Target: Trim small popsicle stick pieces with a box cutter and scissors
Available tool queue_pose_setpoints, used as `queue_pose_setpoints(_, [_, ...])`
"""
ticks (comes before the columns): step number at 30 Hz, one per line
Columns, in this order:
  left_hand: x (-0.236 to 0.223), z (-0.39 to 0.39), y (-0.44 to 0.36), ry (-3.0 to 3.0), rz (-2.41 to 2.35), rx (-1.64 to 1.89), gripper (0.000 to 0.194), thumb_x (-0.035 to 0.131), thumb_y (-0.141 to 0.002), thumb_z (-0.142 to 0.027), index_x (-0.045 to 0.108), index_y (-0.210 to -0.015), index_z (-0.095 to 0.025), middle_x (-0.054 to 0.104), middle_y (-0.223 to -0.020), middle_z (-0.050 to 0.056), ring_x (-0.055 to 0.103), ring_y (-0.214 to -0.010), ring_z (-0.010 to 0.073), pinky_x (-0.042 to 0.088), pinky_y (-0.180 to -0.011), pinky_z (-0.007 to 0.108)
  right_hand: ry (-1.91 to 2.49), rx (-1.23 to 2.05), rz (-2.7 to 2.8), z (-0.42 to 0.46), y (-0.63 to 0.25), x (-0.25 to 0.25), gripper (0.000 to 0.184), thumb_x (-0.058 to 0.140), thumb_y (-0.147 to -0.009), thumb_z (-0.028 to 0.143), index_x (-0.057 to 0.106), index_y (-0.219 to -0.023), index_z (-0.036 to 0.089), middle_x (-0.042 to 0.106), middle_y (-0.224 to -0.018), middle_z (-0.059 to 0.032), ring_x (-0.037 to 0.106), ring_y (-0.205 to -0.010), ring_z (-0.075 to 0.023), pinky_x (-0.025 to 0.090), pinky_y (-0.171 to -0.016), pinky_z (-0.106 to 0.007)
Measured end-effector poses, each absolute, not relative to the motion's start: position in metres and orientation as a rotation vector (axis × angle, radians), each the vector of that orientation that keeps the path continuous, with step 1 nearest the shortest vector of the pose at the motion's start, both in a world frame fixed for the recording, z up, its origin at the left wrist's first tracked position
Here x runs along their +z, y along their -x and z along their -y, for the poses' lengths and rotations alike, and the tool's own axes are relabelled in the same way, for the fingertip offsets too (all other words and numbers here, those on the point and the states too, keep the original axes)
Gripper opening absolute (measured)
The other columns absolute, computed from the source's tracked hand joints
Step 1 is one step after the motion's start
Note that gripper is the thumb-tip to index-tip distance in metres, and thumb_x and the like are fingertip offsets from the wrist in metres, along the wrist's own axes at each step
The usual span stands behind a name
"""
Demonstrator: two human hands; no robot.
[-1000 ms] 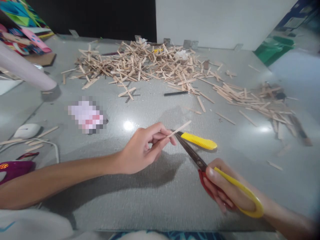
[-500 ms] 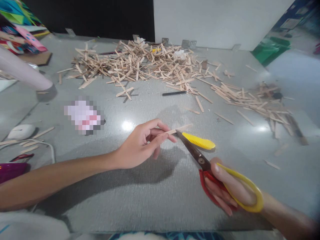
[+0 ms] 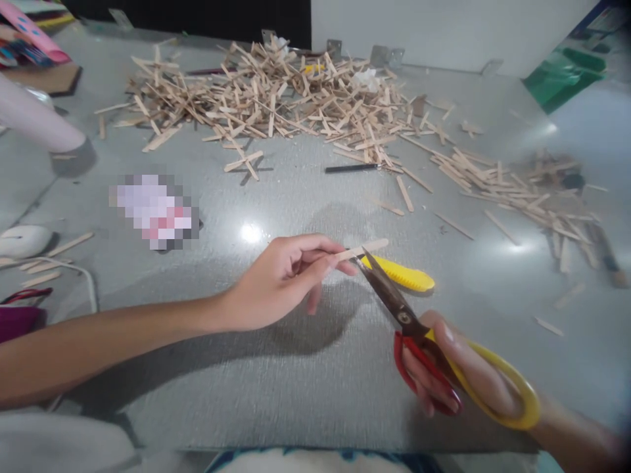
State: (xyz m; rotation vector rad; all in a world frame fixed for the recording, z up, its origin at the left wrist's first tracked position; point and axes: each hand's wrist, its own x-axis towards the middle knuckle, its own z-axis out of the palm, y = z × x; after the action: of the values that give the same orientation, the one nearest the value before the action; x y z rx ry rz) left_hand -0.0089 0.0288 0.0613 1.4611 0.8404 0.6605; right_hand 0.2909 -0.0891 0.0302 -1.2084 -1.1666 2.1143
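Between its thumb and fingers my left hand [image 3: 290, 279] pinches a wooden popsicle stick [image 3: 367, 249], whose rounded end points right. My right hand [image 3: 468, 361] is wrapped through the handles of a pair of scissors [image 3: 394, 305], one handle red and the other yellow. The scissor blades are parted slightly, with their tips at the stick. I cannot tell whether the blades touch it. Just behind the blades, a yellow-handled cutter [image 3: 401, 273] lies on the grey table [image 3: 236, 401], its front end partly hidden by the stick and blades.
A large heap of popsicle sticks [image 3: 266, 105] spreads along the back, with more sticks [image 3: 513, 190] at the right. A black pen-like tool [image 3: 352, 168] lies before the heap. At left are a pixelated item [image 3: 155, 210], a white mouse [image 3: 24, 241] and a pinkish cylinder [image 3: 42, 118].
The scissor blades have parted, and their tips have shifted slightly right along the stick. The stick has turned to show its flat face. The whole view has shifted a little.
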Motion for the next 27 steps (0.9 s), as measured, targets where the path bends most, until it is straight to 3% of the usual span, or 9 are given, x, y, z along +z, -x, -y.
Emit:
queue_pose_setpoints(6, [0.057,-0.027,0.009,-1.44,-0.848,0.675,0.023,0.061,-0.114,-0.039,0.071,-0.117,-0.018,0.086,-0.116,0.01,0.064,-0.049,0.0077,0.056,-0.049,0.021,1.131,2.135,1.214,0.083,-0.286,0.039,0.072,0.034,-0.111,0.082,0.057,-0.074,0.023,0.046,-0.053,0.0039,0.049,-0.048,-0.0144,0.052,-0.054,-0.028])
queue_pose_setpoints(17, [0.055,-0.026,0.01,-1.479,-0.831,0.666,0.018,0.06,-0.114,-0.036,0.067,-0.118,-0.019,0.086,-0.11,0.008,0.065,-0.05,0.0083,0.054,-0.047,0.02,1.143,2.121,1.229,0.087,-0.291,0.036,0.068,0.031,-0.114,0.077,0.059,-0.083,0.023,0.051,-0.058,0.0035,0.048,-0.05,-0.0135,0.056,-0.057,-0.027])
queue_pose_setpoints(22, [0.049,-0.024,0.01,-1.524,-0.781,0.69,0.02,0.057,-0.117,-0.036,0.065,-0.12,-0.019,0.085,-0.118,0.011,0.067,-0.053,0.0077,0.057,-0.051,0.02,1.142,2.171,1.178,0.078,-0.282,0.042,0.076,0.037,-0.109,0.083,0.057,-0.068,0.022,0.043,-0.047,0.0049,0.042,-0.041,-0.0116,0.054,-0.051,-0.026])
queue_pose_setpoints(27, [0.031,-0.022,0.008,-1.55,-0.767,0.737,0.02,0.054,-0.118,-0.034,0.064,-0.114,-0.017,0.085,-0.112,0.011,0.065,-0.051,0.0062,0.05,-0.047,0.017,1.282,2.286,1.083,0.071,-0.27,0.051,0.089,0.035,-0.099,0.096,0.05,-0.052,0.022,0.039,-0.038,0.0026,0.041,-0.032,-0.0107,0.04,-0.036,-0.022])
